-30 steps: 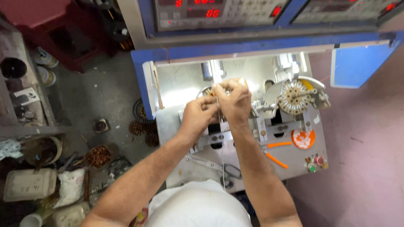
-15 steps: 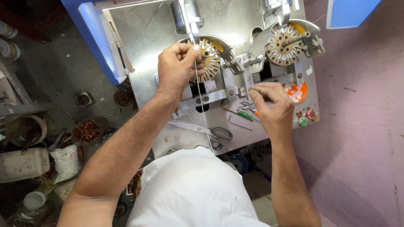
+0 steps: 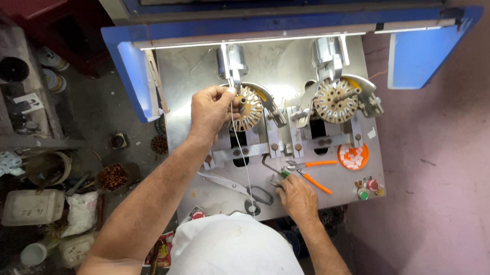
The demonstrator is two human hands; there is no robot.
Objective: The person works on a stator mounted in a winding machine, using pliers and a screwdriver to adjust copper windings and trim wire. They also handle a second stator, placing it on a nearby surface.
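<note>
The left hand is raised to the left slotted stator core, fingers pinched around a thin wire that runs down the steel worktable towards the person. The right hand rests lower, fingers curled on the orange-handled pliers (just beside the scissors). The core sits well above the right hand.

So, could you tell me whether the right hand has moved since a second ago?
Yes: the right hand dropped from the left slotted metal disc to the orange-handled pliers.
</note>
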